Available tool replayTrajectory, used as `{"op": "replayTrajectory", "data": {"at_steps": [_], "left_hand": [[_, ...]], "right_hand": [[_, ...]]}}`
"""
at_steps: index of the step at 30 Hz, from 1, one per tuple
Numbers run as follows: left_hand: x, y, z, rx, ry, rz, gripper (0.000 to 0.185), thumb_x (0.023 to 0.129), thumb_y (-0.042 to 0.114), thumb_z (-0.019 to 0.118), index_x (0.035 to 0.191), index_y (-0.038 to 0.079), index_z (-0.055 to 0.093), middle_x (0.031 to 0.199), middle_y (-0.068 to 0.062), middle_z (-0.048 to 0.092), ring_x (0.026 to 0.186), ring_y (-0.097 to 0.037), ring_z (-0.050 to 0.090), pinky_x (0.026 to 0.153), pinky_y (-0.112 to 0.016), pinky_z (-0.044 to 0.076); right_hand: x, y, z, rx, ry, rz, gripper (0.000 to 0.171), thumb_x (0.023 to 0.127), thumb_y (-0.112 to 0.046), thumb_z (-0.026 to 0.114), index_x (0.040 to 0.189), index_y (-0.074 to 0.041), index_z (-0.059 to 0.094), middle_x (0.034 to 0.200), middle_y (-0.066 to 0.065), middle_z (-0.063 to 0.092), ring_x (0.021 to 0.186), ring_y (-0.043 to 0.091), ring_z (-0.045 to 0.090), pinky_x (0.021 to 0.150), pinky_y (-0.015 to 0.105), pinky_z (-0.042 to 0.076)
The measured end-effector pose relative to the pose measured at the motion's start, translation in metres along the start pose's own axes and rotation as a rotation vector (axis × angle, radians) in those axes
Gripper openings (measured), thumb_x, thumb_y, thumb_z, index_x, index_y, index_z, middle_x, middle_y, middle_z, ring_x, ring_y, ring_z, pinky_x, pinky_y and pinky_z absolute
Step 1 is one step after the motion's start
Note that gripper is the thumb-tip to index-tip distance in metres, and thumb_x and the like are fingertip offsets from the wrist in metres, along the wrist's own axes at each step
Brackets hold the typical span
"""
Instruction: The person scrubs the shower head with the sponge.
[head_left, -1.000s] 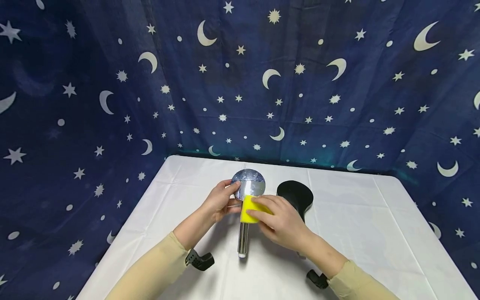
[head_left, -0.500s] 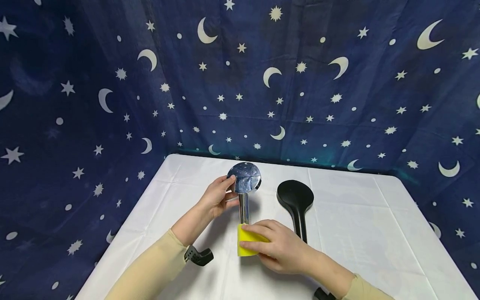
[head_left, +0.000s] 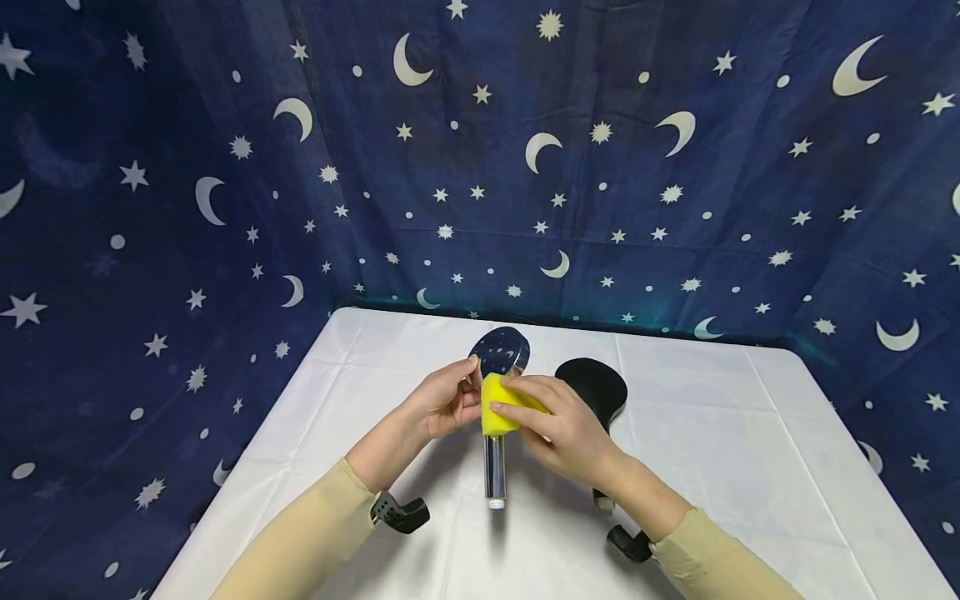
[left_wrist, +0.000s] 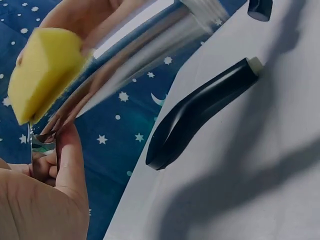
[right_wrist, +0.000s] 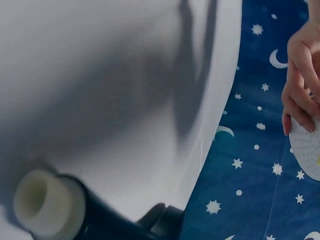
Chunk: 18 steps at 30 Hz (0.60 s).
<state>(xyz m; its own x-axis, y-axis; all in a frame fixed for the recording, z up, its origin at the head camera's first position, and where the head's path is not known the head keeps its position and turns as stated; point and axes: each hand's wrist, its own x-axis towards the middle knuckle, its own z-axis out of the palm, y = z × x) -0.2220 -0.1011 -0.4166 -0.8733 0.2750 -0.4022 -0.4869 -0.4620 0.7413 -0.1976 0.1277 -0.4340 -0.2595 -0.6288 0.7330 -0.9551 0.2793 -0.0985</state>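
My left hand [head_left: 459, 398] grips a chrome shower head [head_left: 501, 351] just under its round head and holds it tilted above the white table [head_left: 712, 433]. Its shiny handle [head_left: 494, 475] points down toward me. My right hand [head_left: 525, 410] holds a yellow sponge [head_left: 497, 410] and presses it on the top of the handle, close to the head. In the left wrist view the sponge [left_wrist: 42, 75] sits on the chrome handle [left_wrist: 140, 50]. The right wrist view shows my left fingers [right_wrist: 300, 75] on the rim of the white spray face [right_wrist: 307, 150].
A black shower head [head_left: 596, 385] lies flat on the table right of my hands, its handle partly hidden under my right wrist. Its white-capped end [right_wrist: 45, 205] fills the right wrist view's lower left. Star-and-moon blue cloth [head_left: 480, 167] hangs behind and beside the table.
The sponge slid down the chrome handle to its lower end, then came back up to just under the head. The left hand kept its hold, tilting the head slightly.
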Motion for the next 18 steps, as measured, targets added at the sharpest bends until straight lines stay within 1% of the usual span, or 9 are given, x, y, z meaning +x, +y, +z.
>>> {"op": "replayTrajectory", "data": {"at_steps": [2,5,7,10,12,14,16,18], "left_hand": [[0.0,0.001,-0.001,-0.05,0.005,-0.015,0.031,0.11,0.028,0.05,0.086,0.009,0.058,0.076,-0.001,0.056,0.067,-0.012,0.067,0.07,-0.037,0.063],[0.0,0.002,-0.004,-0.103,0.025,-0.032,0.03,0.109,0.027,0.053,0.084,0.01,0.06,0.076,0.0,0.057,0.067,-0.009,0.064,0.072,-0.037,0.062],[0.0,0.004,-0.006,-0.146,0.032,-0.052,0.03,0.108,0.027,0.055,0.084,0.01,0.061,0.076,0.001,0.058,0.068,-0.01,0.063,0.072,-0.036,0.062],[0.001,0.007,-0.008,-0.196,0.02,-0.083,0.031,0.108,0.028,0.056,0.084,0.01,0.061,0.075,0.002,0.059,0.068,-0.01,0.063,0.072,-0.035,0.062],[0.002,0.007,-0.01,-0.223,0.001,-0.096,0.031,0.108,0.029,0.056,0.084,0.009,0.06,0.075,0.001,0.059,0.069,-0.011,0.063,0.071,-0.034,0.062],[0.004,0.007,-0.011,-0.25,-0.019,-0.105,0.029,0.108,0.029,0.055,0.087,0.009,0.059,0.077,0.001,0.06,0.069,-0.01,0.063,0.071,-0.033,0.061],[0.005,0.005,-0.012,-0.284,-0.04,-0.118,0.027,0.108,0.029,0.054,0.091,0.008,0.058,0.079,-0.001,0.061,0.07,-0.009,0.063,0.071,-0.031,0.061],[0.006,0.002,-0.011,-0.319,-0.05,-0.132,0.026,0.108,0.029,0.054,0.093,0.007,0.057,0.079,-0.001,0.062,0.07,-0.008,0.063,0.072,-0.029,0.061]], "right_hand": [[0.001,-0.002,0.001,0.053,0.017,0.041,0.048,0.089,-0.004,0.065,0.134,-0.018,0.069,0.142,0.012,0.059,0.121,0.031,0.057,0.1,0.04,0.051],[-0.002,-0.012,0.003,0.149,0.028,0.051,0.044,0.091,-0.005,0.064,0.134,-0.015,0.069,0.141,0.014,0.059,0.12,0.029,0.058,0.102,0.033,0.049],[-0.007,-0.021,0.003,0.21,0.035,0.012,0.039,0.094,-0.007,0.062,0.132,-0.013,0.069,0.139,0.016,0.059,0.118,0.03,0.059,0.102,0.032,0.049],[-0.013,-0.036,0.002,0.27,0.024,-0.088,0.035,0.096,-0.009,0.06,0.13,-0.01,0.069,0.137,0.019,0.059,0.116,0.031,0.06,0.101,0.033,0.05],[-0.015,-0.041,0.001,0.279,0.015,-0.154,0.033,0.097,-0.01,0.059,0.128,-0.008,0.069,0.135,0.021,0.059,0.116,0.033,0.06,0.1,0.035,0.05],[-0.014,-0.04,0.001,0.259,0.026,-0.197,0.032,0.097,-0.01,0.058,0.126,-0.007,0.07,0.134,0.022,0.06,0.116,0.033,0.061,0.1,0.038,0.051],[-0.01,-0.035,0.002,0.223,0.05,-0.197,0.031,0.098,-0.011,0.056,0.125,-0.007,0.071,0.133,0.022,0.061,0.115,0.034,0.061,0.1,0.039,0.051],[-0.006,-0.027,0.003,0.183,0.081,-0.149,0.031,0.099,-0.011,0.055,0.125,-0.009,0.071,0.133,0.021,0.061,0.115,0.034,0.061,0.101,0.038,0.051]]}}
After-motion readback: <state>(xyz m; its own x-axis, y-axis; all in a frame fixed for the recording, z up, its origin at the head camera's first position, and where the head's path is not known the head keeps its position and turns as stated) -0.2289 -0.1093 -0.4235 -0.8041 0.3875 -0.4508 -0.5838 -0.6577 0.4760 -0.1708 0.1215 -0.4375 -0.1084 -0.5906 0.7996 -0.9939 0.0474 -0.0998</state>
